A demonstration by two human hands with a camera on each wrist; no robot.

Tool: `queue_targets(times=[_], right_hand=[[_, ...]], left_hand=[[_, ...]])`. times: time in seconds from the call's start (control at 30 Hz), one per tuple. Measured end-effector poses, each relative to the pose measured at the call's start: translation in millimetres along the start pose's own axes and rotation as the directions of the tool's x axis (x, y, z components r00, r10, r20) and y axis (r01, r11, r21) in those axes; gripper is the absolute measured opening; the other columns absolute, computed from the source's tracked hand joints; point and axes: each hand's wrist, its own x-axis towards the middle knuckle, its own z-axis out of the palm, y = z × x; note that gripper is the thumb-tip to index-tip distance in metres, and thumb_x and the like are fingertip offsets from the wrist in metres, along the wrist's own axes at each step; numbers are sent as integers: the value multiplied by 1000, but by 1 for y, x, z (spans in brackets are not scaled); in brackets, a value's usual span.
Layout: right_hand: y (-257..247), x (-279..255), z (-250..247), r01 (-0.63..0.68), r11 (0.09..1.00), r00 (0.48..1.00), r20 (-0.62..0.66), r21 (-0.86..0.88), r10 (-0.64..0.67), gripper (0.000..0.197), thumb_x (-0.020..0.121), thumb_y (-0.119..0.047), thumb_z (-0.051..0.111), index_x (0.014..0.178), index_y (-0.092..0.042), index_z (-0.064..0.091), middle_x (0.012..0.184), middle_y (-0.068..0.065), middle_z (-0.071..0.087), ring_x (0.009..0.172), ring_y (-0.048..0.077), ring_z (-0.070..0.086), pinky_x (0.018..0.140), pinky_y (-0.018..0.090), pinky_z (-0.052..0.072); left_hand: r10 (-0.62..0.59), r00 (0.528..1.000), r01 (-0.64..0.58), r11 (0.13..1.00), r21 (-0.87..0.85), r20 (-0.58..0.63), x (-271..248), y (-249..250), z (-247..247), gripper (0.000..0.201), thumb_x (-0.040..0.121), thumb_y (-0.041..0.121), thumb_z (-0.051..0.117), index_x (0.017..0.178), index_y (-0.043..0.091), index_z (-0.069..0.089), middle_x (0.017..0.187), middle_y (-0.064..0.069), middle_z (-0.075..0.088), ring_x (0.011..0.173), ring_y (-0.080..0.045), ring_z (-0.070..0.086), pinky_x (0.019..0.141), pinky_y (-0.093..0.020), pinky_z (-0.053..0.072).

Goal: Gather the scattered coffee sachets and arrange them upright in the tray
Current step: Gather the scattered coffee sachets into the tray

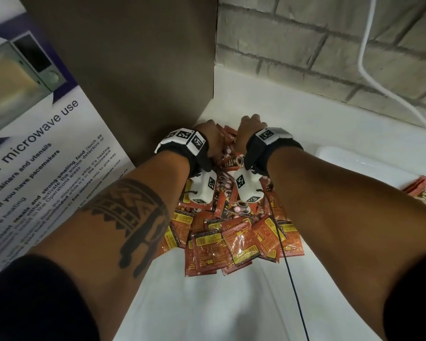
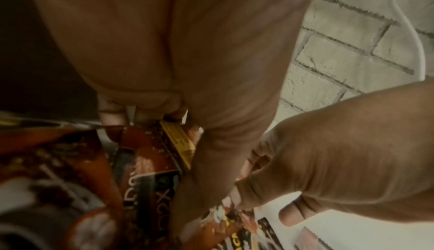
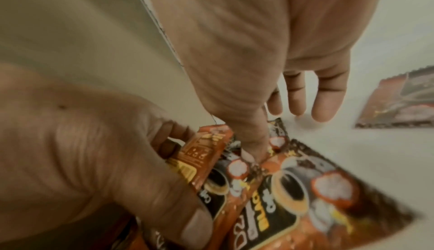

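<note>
White counter (image 1: 207, 303) under a brick wall (image 1: 305, 45), poster (image 1: 35, 168) at left. Sachets (image 1: 231, 232) heaped in the middle, more lying at far right (image 1: 423, 193). Left hand (image 1: 207, 134) at the pile's far end, fingers (image 2: 112, 116) curled round a bunch of sachets (image 2: 150, 148). Right hand (image 1: 249, 129) just beside it, thumb (image 3: 249, 142) pressed into the same bunch, other fingers (image 3: 326, 96) fairly straight, tips near the counter. Tray not visible.
</note>
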Motion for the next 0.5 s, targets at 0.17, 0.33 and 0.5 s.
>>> queue_targets(times=[0.17, 0.33, 0.5], right_hand=[[19, -1, -12, 0, 997, 999, 34, 76, -2, 36, 80, -33, 81, 90, -4, 63, 101, 9, 69, 81, 24, 60, 60, 25, 44], [30, -19, -37, 80, 987, 994, -83, 136, -69, 33, 97, -27, 58, 119, -5, 66, 119, 13, 66, 103, 30, 62, 82, 33, 47], [29, -49, -58, 203, 942, 979, -39, 268, -200, 28, 93, -21, 64, 116, -7, 70, 111, 13, 71, 101, 30, 66, 90, 38, 55]], left_hand=[[11, 990, -30, 990, -136, -140, -4, 3, 1, 40, 83, 26, 79, 113, 4, 62, 111, -7, 67, 100, -27, 64, 78, -30, 46], [3, 953, -89, 959, -270, -302, -20, 7, -15, 24, 87, 25, 73, 105, 12, 64, 104, -5, 65, 96, -22, 60, 85, -29, 46], [-35, 888, -182, 889, -419, -459, -63, 3, -41, 28, 84, 24, 76, 110, 17, 67, 111, -2, 71, 103, -20, 65, 96, -31, 51]])
